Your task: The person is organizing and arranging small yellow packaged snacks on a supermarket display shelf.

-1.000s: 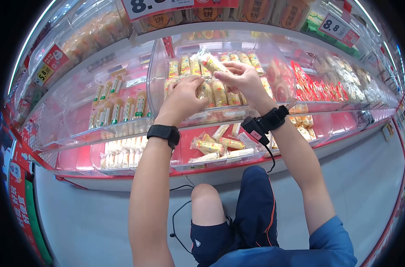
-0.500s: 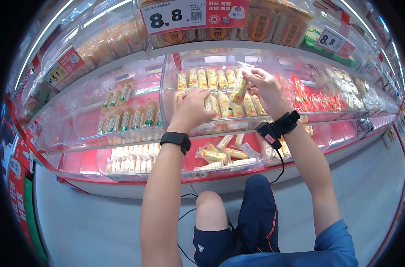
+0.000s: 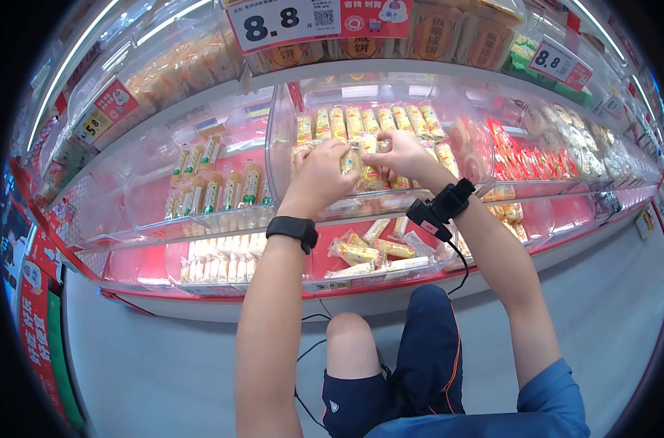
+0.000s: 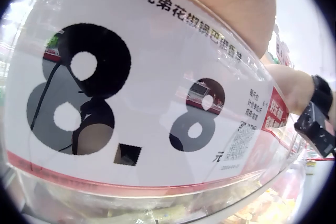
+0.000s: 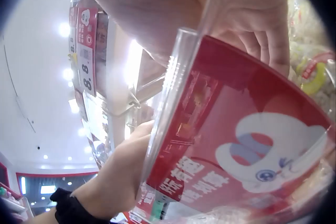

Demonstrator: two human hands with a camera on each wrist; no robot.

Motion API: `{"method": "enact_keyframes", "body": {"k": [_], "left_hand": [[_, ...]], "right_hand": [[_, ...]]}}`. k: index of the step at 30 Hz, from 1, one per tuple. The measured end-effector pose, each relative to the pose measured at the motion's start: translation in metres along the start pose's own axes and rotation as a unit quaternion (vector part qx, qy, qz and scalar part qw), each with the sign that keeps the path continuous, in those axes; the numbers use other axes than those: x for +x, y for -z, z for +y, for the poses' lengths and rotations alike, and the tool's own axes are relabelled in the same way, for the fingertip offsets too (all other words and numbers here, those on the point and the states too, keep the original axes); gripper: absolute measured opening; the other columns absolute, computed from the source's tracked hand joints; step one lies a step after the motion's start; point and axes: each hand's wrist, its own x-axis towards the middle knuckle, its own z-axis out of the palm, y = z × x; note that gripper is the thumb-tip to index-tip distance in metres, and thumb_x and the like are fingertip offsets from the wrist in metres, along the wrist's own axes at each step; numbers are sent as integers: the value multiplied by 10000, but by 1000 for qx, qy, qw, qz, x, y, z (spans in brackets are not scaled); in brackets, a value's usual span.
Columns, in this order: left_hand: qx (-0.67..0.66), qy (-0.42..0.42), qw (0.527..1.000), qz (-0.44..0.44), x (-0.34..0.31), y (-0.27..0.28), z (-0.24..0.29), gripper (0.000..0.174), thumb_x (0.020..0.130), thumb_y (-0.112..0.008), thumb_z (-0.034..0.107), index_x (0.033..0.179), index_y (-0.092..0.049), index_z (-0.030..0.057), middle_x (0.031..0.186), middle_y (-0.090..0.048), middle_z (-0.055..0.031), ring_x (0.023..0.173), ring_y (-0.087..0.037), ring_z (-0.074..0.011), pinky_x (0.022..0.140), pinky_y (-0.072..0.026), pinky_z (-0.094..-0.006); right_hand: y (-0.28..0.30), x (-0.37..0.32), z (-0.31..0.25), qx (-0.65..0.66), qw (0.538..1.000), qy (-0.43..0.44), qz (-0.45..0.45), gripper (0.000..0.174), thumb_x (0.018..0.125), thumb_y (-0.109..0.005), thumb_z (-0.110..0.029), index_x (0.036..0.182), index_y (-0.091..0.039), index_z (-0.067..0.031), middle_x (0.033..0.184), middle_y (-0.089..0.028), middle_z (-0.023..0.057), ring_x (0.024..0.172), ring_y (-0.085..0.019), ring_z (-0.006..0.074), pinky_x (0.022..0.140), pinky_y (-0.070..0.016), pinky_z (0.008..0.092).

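My right hand (image 3: pixel 409 157) pinches a yellow-printed, clear-wrapped snack roll (image 3: pixel 368 149) that stands among the front row in a clear plastic bin. To its left, my left hand (image 3: pixel 317 174) reaches over the bin's front wall, fingers and thumb on either side of another wrapped roll (image 3: pixel 349 162). More wrapped rolls (image 3: pixel 354 123) stand upright in a row behind. In the right wrist view, the fingers (image 5: pixel 265 43) show beyond the bin wall, and what they hold is hidden. The left wrist view shows mostly a price card (image 4: pixel 152 98), the left fingers out of sight.
Green-labelled packets (image 3: pixel 212 191) fill the bin at left, red packets (image 3: pixel 525 157) the one at right. Rolls lie loose in a lower bin (image 3: pixel 325 276). A shelf edge with a price sign (image 3: pixel 317 25) overhangs the hands.
The right hand has brought its roll from raised and tilted over the bin down into the front row, beside the left hand. The left hand stays over the bin's left part.
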Motion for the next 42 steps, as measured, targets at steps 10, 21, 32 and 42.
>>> {"method": "enact_keyframes", "body": {"k": [10, 21, 32, 42], "left_hand": [[7, -11, 1000, 10, 1, -4, -3, 401, 715, -630, 275, 1025, -625, 21, 1089, -600, -90, 1067, -541, -223, 937, -329, -412], [51, 20, 998, -12, 13, -3, 20, 470, 864, -509, 341, 1312, -482, 202, 1394, -396, -160, 1337, -304, -308, 1079, -128, -555], [87, 130, 981, -117, 10, -9, 22, 536, 841, -496, 460, 1335, -448, 258, 1393, -413, -92, 1371, -208, -320, 1033, 38, -655], [93, 122, 981, -122, 13, -9, 29, 518, 837, -500, 428, 1325, -460, 261, 1359, -443, -84, 1356, -242, -305, 1040, 7, -661]], "right_hand": [[-2, -3, 8, 5, 999, 22, -23, 531, 838, -647, -227, 1218, -470, 99, 641, -589, 67, 543, -546, 89, 472, -426, 252], [-3, 6, 10, 63, 996, 23, -61, 196, 857, -547, -78, 1031, -563, 12, 678, -576, 28, 565, -546, 96, 491, -431, 258], [-37, -103, 19, -166, 885, 435, -19, 129, 710, -536, -13, 831, -578, -28, 719, -580, 114, 651, -602, 282, 560, -465, 376], [-99, -24, 98, -417, 860, 8, -293, 399, 670, -652, -277, 908, -650, 43, 861, -657, 222, 856, -646, 333, 727, -520, 400]]}}
